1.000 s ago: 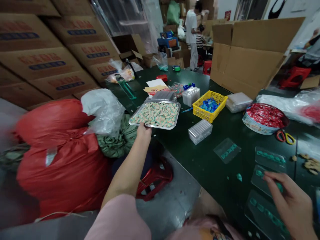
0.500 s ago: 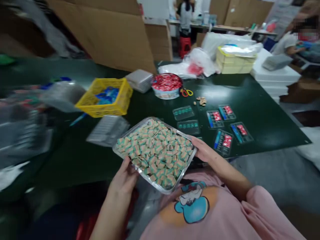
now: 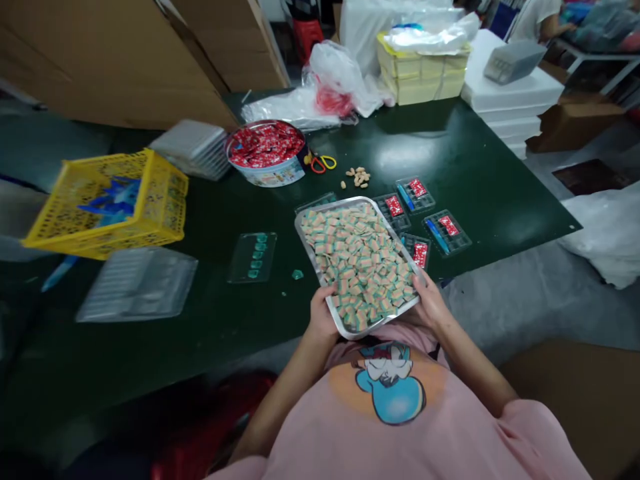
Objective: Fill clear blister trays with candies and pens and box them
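A metal tray (image 3: 336,325) heaped with small tan-and-green pieces (image 3: 357,260) is held in front of my body, above the near edge of the dark green table. My left hand (image 3: 324,313) grips its near left side, thumb over the rim. On the near right corner, my right hand (image 3: 429,299) is closed round the rim. Clear plastic cases (image 3: 447,233), each with a blue stick and a red-and-white packet, lie just beyond the tray, partly covered by it. To its left is a clear case (image 3: 253,257) with green pieces inside and one loose green piece (image 3: 297,274).
A yellow basket (image 3: 165,200) with blue items and stacked clear trays (image 3: 140,283) stand at left. Farther back are a round tin (image 3: 274,175) of red packets, scissors (image 3: 320,163), peanut-like pieces (image 3: 359,177) and plastic bags (image 3: 340,80). White foam slabs (image 3: 515,93) stand beyond the table's right side.
Both hands have carried the tray to the right across the table, and it has turned. It now covers part of the filled cases. The view has swung too.
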`<state>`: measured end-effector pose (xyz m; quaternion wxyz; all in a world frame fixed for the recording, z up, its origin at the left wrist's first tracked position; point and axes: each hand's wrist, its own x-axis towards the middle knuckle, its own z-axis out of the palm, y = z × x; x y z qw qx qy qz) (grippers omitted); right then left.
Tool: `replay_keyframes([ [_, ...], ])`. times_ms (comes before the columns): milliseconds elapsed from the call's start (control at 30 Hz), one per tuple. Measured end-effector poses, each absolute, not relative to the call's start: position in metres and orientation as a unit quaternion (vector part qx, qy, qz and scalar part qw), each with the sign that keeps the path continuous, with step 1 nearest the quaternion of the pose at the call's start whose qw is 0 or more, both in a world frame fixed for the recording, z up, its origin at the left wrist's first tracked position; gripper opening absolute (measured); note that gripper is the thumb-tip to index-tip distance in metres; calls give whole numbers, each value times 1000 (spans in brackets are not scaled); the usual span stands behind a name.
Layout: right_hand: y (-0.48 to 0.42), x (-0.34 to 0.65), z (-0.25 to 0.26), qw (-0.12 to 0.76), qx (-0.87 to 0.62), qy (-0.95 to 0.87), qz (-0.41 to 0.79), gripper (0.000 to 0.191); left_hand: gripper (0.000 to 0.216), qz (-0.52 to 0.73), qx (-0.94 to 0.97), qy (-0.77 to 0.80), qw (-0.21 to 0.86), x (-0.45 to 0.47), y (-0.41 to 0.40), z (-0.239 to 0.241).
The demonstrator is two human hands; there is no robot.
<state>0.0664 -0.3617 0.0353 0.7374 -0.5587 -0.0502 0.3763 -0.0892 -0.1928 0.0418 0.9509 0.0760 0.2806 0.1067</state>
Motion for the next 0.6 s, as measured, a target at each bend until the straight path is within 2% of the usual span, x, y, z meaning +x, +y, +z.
replay_keyframes([
  [67,-372,80,39,688,-631,-134,334,58,59,104,87,268,954,-86,-194,39],
  [133,-377,94,50,617,-713,-237,235,54,63,110,94,256,956,-86,-194,35],
  [233,-374,110,72,504,-763,-387,115,35,67,105,101,246,958,-90,-195,28],
  [333,-358,117,90,431,-741,-503,115,21,67,89,107,239,961,-94,-197,25],
  [600,-321,119,103,316,-741,-578,131,11,63,77,105,238,963,-102,-206,22],
])
